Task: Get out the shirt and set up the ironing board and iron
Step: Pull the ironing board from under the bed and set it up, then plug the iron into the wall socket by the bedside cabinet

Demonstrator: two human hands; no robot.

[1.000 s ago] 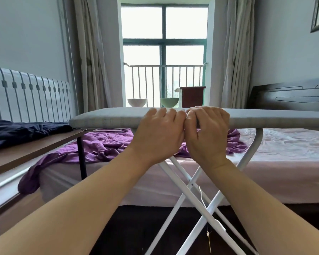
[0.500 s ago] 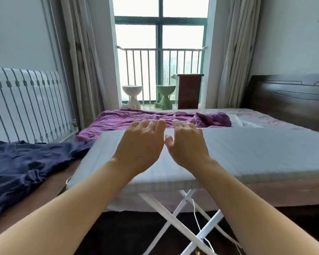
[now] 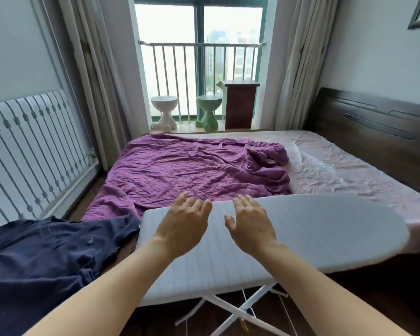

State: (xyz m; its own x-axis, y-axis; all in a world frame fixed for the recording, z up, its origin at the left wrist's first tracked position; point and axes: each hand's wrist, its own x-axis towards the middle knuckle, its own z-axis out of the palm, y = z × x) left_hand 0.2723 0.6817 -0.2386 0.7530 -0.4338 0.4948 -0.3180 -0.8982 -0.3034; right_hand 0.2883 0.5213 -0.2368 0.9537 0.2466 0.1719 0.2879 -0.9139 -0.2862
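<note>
The grey ironing board [image 3: 313,236] stands unfolded on white crossed legs [image 3: 230,314] in front of me, its rounded end pointing right. My left hand [image 3: 183,223] and my right hand [image 3: 251,220] hover flat just above the board's far edge, fingers spread, holding nothing. A dark navy shirt [image 3: 41,260] lies crumpled on a wooden surface to the left, touching the board's left end. No iron is in view.
Behind the board is a bed [image 3: 337,170] with a purple sheet [image 3: 192,170] spread on it. A white radiator [image 3: 29,146] lines the left wall. A dark headboard [image 3: 378,132] is at right. Two stools [image 3: 207,112] and a small cabinet [image 3: 240,103] stand at the window.
Both hands let go of the board's edge and now float open above its top. The view has risen, so the board's surface shows from above.
</note>
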